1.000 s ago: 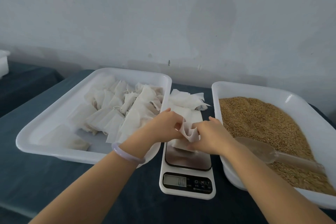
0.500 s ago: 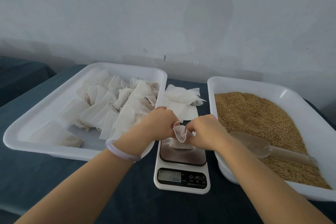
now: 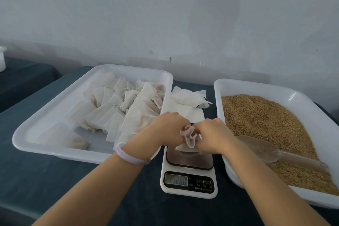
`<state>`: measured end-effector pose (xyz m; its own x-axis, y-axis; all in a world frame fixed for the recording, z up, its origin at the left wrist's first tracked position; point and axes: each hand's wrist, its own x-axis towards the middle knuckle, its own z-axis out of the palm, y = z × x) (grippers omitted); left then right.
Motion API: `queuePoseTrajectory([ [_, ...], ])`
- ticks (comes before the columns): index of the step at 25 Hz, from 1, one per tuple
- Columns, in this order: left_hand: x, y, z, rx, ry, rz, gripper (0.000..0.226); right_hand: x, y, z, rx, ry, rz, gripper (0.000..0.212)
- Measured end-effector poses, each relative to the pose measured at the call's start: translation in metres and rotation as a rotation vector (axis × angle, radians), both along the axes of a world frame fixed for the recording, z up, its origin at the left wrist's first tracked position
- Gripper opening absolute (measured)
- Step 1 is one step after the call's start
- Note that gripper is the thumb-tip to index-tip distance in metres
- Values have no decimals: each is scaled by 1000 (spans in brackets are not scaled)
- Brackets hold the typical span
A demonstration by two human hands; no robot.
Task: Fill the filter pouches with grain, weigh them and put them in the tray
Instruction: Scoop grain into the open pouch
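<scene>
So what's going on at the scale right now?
Both hands, left hand and right hand, pinch the gathered top of a filter pouch whose bottom rests on the scale. Filled pouches lie in the left tray. The scoop lies in the grain tray, untouched.

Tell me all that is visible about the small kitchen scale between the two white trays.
The scale is a white plastic slab with a dark, glossy weighing plate. Along its near edge sits a dark panel with a lit grey display, digits blurred, and three round buttons. It lies flat on the dark blue cloth. A filter pouch rests on the plate, its top gathered by the left hand and right hand.
</scene>
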<state>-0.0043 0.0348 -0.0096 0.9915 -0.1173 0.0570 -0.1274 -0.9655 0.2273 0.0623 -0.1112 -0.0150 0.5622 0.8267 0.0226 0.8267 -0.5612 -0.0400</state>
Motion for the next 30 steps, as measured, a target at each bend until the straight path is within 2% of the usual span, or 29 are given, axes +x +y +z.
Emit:
queuePoseTrajectory([
  [3, -5, 4, -1, -214, -92, 31, 9, 0, -1, 1, 107, 92, -20, 21],
  [6, -6, 5, -2, -241, -99, 39, 14, -2, -2, 2, 136, 101, -27, 29],
  [9, -5, 4, -3, -268, -98, 55, 18, -4, -3, 6, 171, 121, -50, 50],
  [13, -5, 4, -3, -292, -106, 76, 19, -5, -5, 7, 194, 188, -68, 37],
  [20, -3, 6, -3, -287, -71, 85, 11, -4, -5, 5, 204, 213, -103, 47],
  [24, -4, 6, -3, -281, -69, 79, 9, -5, -5, 5, 179, 202, -113, 46],
  [30, -5, 6, -4, -314, -92, 76, 10, -5, -4, 3, 167, 162, -105, 24],
])
